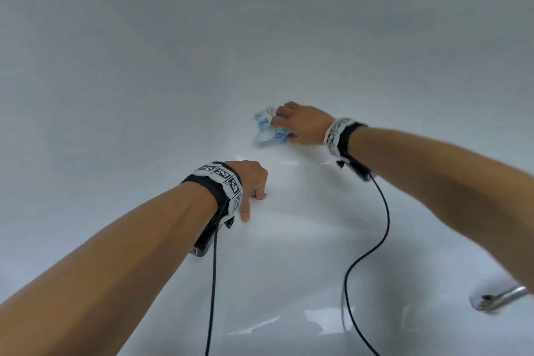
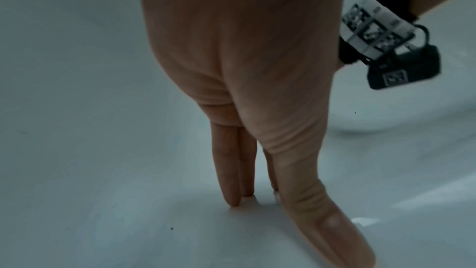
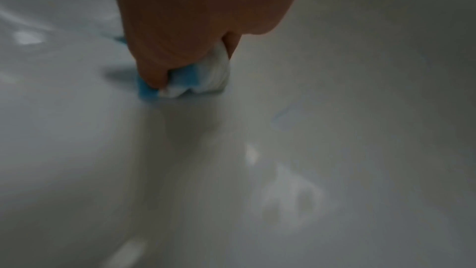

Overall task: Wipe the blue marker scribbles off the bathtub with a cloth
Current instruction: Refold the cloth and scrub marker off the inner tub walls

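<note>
My right hand (image 1: 291,121) grips a crumpled white cloth stained blue (image 1: 267,128) and presses it against the white bathtub (image 1: 144,66) floor. The right wrist view shows the cloth (image 3: 198,80) bunched under the curled fingers (image 3: 154,72), and a faint blue smear (image 3: 283,118) on the tub to its right. My left hand (image 1: 251,193) rests on the tub floor nearer to me, straight fingertips (image 2: 233,197) and thumb (image 2: 332,231) touching the surface, holding nothing.
A metal drain fitting (image 1: 497,298) sits at the lower right of the tub. Black cables (image 1: 372,240) hang from both wrist bands across the tub floor. The tub wall rises ahead and to the left.
</note>
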`<state>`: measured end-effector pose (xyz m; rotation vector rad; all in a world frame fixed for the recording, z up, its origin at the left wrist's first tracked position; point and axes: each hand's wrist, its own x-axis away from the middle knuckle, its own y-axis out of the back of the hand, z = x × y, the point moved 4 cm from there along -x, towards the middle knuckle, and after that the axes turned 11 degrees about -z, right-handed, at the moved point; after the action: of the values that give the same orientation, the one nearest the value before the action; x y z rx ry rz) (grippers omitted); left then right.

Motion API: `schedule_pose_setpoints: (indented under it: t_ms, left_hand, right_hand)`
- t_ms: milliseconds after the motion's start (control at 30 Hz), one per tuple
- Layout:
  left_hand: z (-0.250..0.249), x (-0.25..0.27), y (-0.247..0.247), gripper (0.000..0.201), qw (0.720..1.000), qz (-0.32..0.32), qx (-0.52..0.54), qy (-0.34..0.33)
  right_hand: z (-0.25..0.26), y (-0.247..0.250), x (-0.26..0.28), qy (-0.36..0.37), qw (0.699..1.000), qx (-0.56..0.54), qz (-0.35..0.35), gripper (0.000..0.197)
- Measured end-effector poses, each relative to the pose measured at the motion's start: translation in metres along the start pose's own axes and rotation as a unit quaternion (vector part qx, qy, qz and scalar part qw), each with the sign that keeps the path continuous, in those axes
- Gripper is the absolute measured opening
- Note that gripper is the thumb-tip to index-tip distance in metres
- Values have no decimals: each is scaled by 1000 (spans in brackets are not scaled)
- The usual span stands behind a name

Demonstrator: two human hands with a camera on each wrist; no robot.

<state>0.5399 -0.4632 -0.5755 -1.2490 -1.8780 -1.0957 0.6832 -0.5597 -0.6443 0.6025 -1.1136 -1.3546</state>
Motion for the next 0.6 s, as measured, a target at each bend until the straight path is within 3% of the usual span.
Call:
schedule_pose_setpoints:
  t_ms: [67, 133, 200, 300, 433, 533, 600]
  left_hand:
    - [2, -2, -2, 68, 1000, -2, 7, 4]
    - [5, -4, -4, 69, 1000, -2, 11, 6]
    - [8, -7, -6, 68, 1000, 2, 13, 8]
    - [9, -10, -9, 69, 1000, 1, 15, 10]
    - [10, -10, -9, 70, 1000, -2, 25, 13]
    - [9, -9, -8, 67, 999, 2, 28, 16]
    - [9, -8, -9, 65, 1000, -4, 24, 20]
  right_hand:
    - [-21, 24, -21, 10, 999, 24, -19, 48]
    - [-60, 55, -37, -116, 985, 0, -126, 49]
    - [-95, 74, -39, -257, 942, -38, -210, 45]
    - [-102, 66, -37, -345, 903, -87, -242, 41]
    - [-43, 33, -40, -297, 917, -119, -237, 37]
    - [12, 0, -38, -195, 964, -109, -143, 39]
    - [41, -18, -34, -93, 989, -92, -68, 25]
